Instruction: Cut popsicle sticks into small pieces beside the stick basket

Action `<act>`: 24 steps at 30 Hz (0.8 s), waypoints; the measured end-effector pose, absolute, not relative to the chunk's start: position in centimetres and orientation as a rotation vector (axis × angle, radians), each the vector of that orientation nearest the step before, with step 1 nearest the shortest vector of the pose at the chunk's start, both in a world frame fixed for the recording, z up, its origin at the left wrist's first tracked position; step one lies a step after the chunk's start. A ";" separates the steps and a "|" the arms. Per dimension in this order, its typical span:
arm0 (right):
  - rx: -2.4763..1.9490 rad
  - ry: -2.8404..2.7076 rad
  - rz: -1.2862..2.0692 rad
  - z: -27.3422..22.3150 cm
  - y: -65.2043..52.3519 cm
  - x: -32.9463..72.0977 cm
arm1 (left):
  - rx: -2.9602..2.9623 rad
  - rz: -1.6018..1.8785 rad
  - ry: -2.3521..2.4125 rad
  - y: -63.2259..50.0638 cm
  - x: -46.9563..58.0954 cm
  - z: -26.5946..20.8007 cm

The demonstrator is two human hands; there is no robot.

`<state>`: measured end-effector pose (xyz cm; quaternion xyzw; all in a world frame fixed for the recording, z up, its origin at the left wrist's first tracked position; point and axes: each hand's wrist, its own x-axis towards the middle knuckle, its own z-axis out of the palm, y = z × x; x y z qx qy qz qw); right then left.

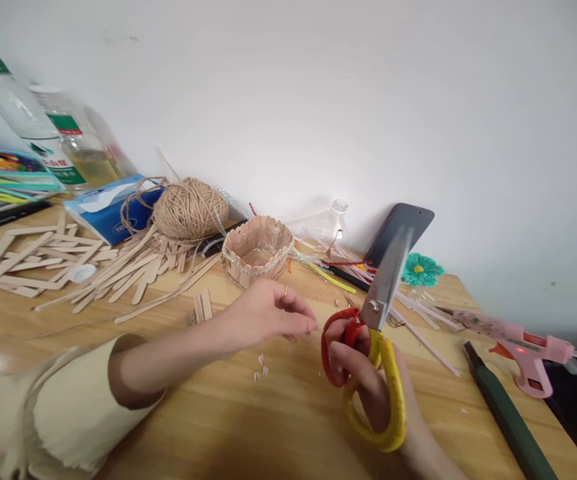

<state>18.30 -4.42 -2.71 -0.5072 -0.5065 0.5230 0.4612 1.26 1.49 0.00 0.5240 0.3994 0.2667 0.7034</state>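
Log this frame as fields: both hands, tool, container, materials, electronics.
Left-hand grip: thumb and fingers close together; anything pinched is unclear
Right-hand grip: around the handles of the scissors
Tool: scissors, red and yellow handles, blades up
Container: wooden-stick basket, on the table
Materials: twine ball, loose wooden sticks, small pale pieces
Electronics: pink glue gun at right, red light showing; phone leaning on wall

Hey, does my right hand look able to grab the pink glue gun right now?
Probably not: the right hand is holding the scissors, though nothing tall seems to stand between it and the pink glue gun.
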 end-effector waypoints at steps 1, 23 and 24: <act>-1.236 -1.253 1.300 -2.7 -4.5 18.5 | 1.160 0.633 0.905 1.6 1.1 0.3; -1.322 -1.723 1.207 -2.5 -5.5 18.9 | 1.119 0.961 0.993 0.9 0.6 2.9; -1.314 -1.733 1.200 -2.6 -5.4 19.0 | 1.117 0.956 0.987 0.9 0.6 2.8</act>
